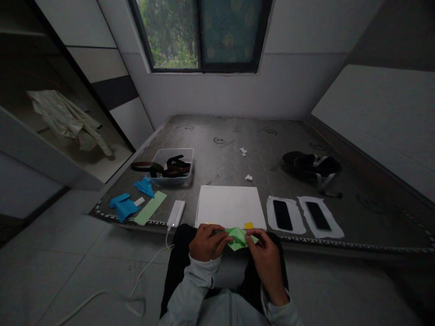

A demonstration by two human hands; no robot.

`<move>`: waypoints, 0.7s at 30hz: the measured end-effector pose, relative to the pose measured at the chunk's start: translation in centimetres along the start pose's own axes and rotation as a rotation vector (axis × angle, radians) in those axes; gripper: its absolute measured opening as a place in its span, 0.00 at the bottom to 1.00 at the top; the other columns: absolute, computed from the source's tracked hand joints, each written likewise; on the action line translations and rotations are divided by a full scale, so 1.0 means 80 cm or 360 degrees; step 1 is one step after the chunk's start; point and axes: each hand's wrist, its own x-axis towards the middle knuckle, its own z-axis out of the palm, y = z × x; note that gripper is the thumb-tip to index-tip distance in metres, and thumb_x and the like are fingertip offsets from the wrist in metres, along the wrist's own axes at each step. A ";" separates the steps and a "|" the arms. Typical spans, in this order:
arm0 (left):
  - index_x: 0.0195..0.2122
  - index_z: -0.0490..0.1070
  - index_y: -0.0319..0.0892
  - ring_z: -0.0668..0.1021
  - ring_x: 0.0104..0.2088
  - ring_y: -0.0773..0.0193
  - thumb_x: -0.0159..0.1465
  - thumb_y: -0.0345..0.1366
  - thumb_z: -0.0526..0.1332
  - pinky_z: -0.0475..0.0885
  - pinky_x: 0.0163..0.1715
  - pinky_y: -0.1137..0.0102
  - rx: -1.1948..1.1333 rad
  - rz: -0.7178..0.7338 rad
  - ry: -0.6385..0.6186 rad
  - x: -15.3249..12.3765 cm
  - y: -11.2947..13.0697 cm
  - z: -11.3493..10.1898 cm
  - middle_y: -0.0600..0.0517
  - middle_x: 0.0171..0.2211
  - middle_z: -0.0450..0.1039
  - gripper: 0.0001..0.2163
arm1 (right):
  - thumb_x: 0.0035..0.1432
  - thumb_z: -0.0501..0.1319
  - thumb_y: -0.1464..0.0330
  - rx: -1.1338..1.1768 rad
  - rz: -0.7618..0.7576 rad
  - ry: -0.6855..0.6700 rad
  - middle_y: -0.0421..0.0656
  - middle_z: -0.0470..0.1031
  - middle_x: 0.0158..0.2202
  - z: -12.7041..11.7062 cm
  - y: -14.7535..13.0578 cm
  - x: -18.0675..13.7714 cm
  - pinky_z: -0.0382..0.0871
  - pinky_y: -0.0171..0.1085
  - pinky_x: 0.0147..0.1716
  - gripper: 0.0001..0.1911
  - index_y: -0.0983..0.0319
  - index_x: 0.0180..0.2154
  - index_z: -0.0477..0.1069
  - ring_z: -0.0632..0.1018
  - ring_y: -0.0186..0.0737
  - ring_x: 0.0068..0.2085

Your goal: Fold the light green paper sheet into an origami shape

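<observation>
A folded piece of light green paper (pixel 237 239) is held up over my lap, with creases and pointed flaps showing. My left hand (pixel 208 242) pinches its left side between thumb and fingers. On the opposite side my right hand (pixel 263 248) grips the paper's right part, thumb toward me. Just beyond both hands lies a white board (pixel 231 203) at the mattress edge. A small yellow piece (pixel 249 225) rests on the board's near edge, close to my right hand.
Left of the board are a white power strip (pixel 176 213) with a cord, a green paper strip (pixel 150 208), blue folded paper (pixel 125 207) and a clear bin (pixel 188 179) with belts. Two phones (pixel 282 215) on white sheets and a dark bag (pixel 311 166) lie right; crumpled white bits (pixel 248 178) lie beyond.
</observation>
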 end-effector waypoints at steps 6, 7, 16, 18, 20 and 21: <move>0.39 0.79 0.57 0.72 0.39 0.57 0.58 0.38 0.64 0.69 0.37 0.65 0.0055 0.0179 -0.0168 -0.003 -0.003 0.012 0.53 0.42 0.81 0.09 | 0.49 0.64 0.58 0.0015 -0.0025 -0.0004 0.43 0.78 0.31 -0.003 0.010 0.003 0.74 0.35 0.33 0.13 0.61 0.30 0.71 0.79 0.42 0.35; 0.38 0.79 0.58 0.72 0.39 0.56 0.57 0.38 0.65 0.68 0.37 0.64 0.0084 0.0189 -0.0176 -0.003 -0.003 0.012 0.53 0.43 0.80 0.09 | 0.49 0.64 0.58 0.0009 -0.0023 -0.0003 0.43 0.78 0.31 -0.004 0.012 0.003 0.74 0.35 0.33 0.12 0.61 0.30 0.71 0.79 0.42 0.36; 0.32 0.79 0.55 0.73 0.37 0.58 0.55 0.41 0.67 0.66 0.35 0.65 0.0162 0.0248 -0.0207 0.000 -0.004 0.009 0.52 0.38 0.81 0.04 | 0.51 0.63 0.58 -0.0089 -0.0051 -0.0031 0.43 0.80 0.33 -0.003 0.015 0.003 0.74 0.36 0.36 0.11 0.60 0.31 0.73 0.80 0.42 0.37; 0.30 0.79 0.54 0.73 0.36 0.59 0.55 0.43 0.67 0.66 0.35 0.65 0.0122 0.0259 -0.0214 0.000 -0.004 0.011 0.53 0.38 0.81 0.03 | 0.51 0.63 0.58 -0.0097 -0.0042 -0.0041 0.43 0.80 0.33 -0.003 0.014 0.003 0.74 0.35 0.34 0.11 0.60 0.31 0.72 0.80 0.42 0.36; 0.27 0.79 0.52 0.74 0.36 0.59 0.55 0.45 0.66 0.67 0.36 0.64 0.0074 0.0270 -0.0244 0.000 -0.007 0.014 0.53 0.37 0.81 0.05 | 0.51 0.63 0.58 -0.0105 -0.0016 -0.0081 0.43 0.80 0.33 -0.002 0.013 0.002 0.74 0.34 0.31 0.11 0.59 0.31 0.72 0.80 0.42 0.35; 0.27 0.79 0.51 0.74 0.36 0.58 0.55 0.45 0.66 0.67 0.36 0.64 0.0057 0.0274 -0.0265 0.000 -0.008 0.015 0.52 0.37 0.81 0.06 | 0.52 0.63 0.58 -0.0104 -0.0004 -0.0112 0.43 0.80 0.34 -0.002 0.012 0.002 0.74 0.34 0.31 0.11 0.59 0.31 0.72 0.80 0.42 0.35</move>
